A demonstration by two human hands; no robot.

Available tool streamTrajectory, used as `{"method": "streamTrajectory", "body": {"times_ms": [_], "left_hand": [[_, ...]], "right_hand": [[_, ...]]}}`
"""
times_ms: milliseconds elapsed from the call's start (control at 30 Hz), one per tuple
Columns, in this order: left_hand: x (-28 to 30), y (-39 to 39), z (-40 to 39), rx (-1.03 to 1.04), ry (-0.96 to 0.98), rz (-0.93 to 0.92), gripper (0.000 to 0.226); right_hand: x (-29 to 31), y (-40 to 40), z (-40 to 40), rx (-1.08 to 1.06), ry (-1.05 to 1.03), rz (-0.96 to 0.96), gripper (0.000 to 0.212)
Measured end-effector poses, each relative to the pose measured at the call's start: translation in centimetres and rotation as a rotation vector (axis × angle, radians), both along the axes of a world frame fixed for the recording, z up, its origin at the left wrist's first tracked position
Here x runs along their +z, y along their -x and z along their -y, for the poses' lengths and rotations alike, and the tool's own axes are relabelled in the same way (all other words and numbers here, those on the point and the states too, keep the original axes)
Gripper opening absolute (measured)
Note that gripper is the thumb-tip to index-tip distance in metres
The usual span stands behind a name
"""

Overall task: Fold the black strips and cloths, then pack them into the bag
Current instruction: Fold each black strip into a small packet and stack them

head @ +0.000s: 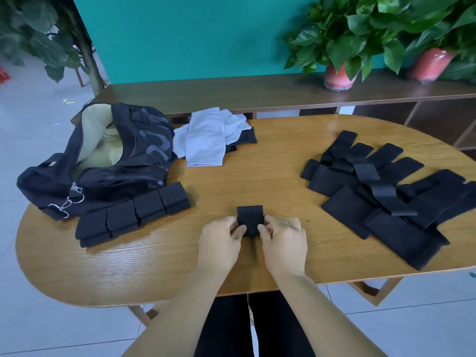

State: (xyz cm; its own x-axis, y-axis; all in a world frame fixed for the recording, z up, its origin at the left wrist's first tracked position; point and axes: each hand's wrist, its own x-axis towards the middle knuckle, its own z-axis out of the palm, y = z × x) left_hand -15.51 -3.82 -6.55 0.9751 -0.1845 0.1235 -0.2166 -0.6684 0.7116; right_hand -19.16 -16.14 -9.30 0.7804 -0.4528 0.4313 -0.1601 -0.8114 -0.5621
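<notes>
black folded strip pinched between both hands' fingers.

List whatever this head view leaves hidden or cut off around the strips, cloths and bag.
- Folded strip: its near end is covered by the left hand and right hand pinching it.
- Unfolded strips: the pile overlaps and runs off the right edge, so no count.
- Bag: its own rim hides the inside depth.
- Dark cloth: mostly buried under the white cloths.
</notes>
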Motion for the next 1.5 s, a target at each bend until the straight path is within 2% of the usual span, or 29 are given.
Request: {"method": "streamTrajectory", "body": {"times_ms": [267, 400, 467, 567, 667, 833, 967, 1133, 1300, 1500], "left_hand": [[0.1, -1.1, 0.3, 0.040, -0.036, -0.074, 0.022], [-0.1, -1.6, 0.4, 0.029, -0.105, -0.067, 0.025], [0.2, -1.3, 0.4, 0.009, -0.166, -0.010, 0.018], [0.3, -0.7, 0.5, -0.060, -0.276, 0.079, 0.045], [0.1, -0.4, 0.6, -0.122, -0.414, 0.114, 0.043], [0.1, -0.6, 0.5, -0.152, -0.451, 0.059, 0.045], [0.1, 0.1, 0.2, -0.159, -0.352, 0.046, 0.045], [0.5, 1.1, -1.1, -0.204, -0.206, -0.005, 0.051], [0.0, 2.2, -3.8, -0.111, -0.101, -0.008, 0.048], [0.0, 3.6, -8.6, 0.028, 0.058, 0.072, 0.043]], "right_hand": [[-0.1, -0.8, 0.0, -0.051, 0.027, 0.010, 0.017], [-0.6, -1.0, 0.5, -0.009, 0.274, 0.050, 0.026], [-0.6, -0.9, 0.6, 0.025, 0.386, 0.050, 0.033], [-0.2, -0.9, 0.4, 0.034, 0.457, 0.013, 0.036], [0.3, -1.2, 0.4, 0.058, 0.480, -0.029, 0.033], [0.7, -1.0, 0.4, 0.076, 0.498, -0.059, 0.029], [0.4, -0.3, 0.5, 0.117, 0.436, -0.102, 0.025], [0.1, 0.8, -0.3, 0.225, 0.319, -0.202, 0.046], [-0.3, 0.9, -3.4, 0.249, 0.246, -0.088, 0.046], [-0.6, 0.7, -8.7, 0.347, 0.162, 0.052, 0.047]]}}
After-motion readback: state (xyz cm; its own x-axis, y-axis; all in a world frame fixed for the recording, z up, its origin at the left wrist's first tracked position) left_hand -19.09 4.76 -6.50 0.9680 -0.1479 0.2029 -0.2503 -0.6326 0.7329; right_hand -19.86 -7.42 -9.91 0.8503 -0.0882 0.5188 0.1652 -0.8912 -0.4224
